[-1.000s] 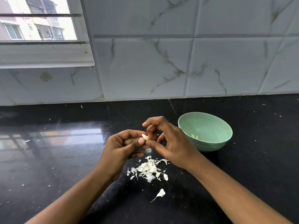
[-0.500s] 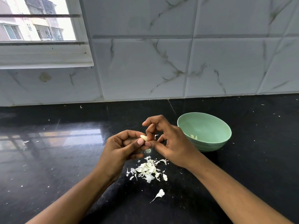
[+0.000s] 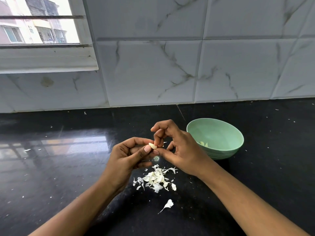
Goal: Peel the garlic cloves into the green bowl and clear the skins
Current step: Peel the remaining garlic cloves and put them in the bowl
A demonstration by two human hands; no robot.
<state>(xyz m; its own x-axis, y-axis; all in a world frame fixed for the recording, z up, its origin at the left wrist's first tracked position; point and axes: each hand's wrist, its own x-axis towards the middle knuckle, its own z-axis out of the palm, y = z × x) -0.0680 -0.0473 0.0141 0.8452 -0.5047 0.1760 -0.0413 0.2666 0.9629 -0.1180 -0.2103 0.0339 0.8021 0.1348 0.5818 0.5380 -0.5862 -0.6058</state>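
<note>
Left hand (image 3: 125, 157) pinches a small pale garlic clove (image 3: 152, 145) between thumb and forefinger, just left of the round pale-green plastic bowl (image 3: 219, 133). Right hand (image 3: 179, 150) pinches the same clove with curled fingertips, beside the bowl's near-left rim. Peeled cloves (image 3: 203, 144) lie inside the bowl. White papery garlic skins (image 3: 156, 179) lie heaped on the glossy black stone counter (image 3: 51, 167), nearer than the bowl.

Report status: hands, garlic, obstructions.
Left hand pinches small pale garlic clove; right hand pinches it too. Round green bowl unobstructed. White papery skins piled beneath.
</note>
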